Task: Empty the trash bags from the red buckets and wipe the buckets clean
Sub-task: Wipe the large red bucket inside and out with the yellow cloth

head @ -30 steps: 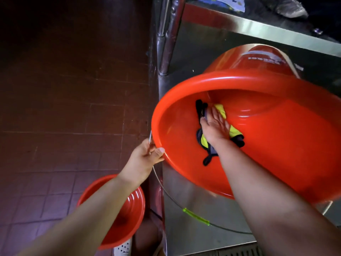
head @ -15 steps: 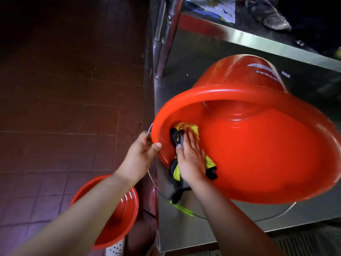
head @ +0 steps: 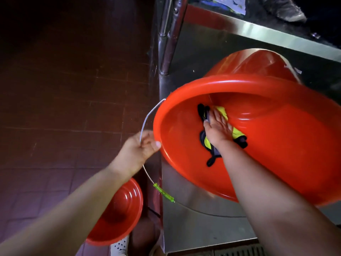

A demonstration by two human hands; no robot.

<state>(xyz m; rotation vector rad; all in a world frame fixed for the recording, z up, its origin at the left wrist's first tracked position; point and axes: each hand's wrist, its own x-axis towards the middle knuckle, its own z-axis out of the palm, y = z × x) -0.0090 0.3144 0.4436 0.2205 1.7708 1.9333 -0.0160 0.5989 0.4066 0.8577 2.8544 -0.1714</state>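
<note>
Open floor to the left, crowded steel desk to the right

The large red plastic bucket (head: 276,145) lies tipped across most of the stainless steel desk (head: 203,224), its thin wire handle (head: 147,117) looping off the left edge; upright steel posts (head: 167,34) block the far corner, while the dark tiled floor (head: 64,98) lies open, a smaller red bucket (head: 118,215) standing near.

Looks like a commercial kitchen or its back/wash area. Stainless steel worktable (head: 199,224) w/ tubular steel legs (head: 167,36) and a lower steel shelf edge (head: 267,34) running across the top right. Floor is dark red-brown quarry tile (head: 73,108), the sort used in food-prep rooms. A slotted metal floor drain grate (head: 239,252) sits at the table's foot. Lighting dim, so far corners can't be made out.
</note>
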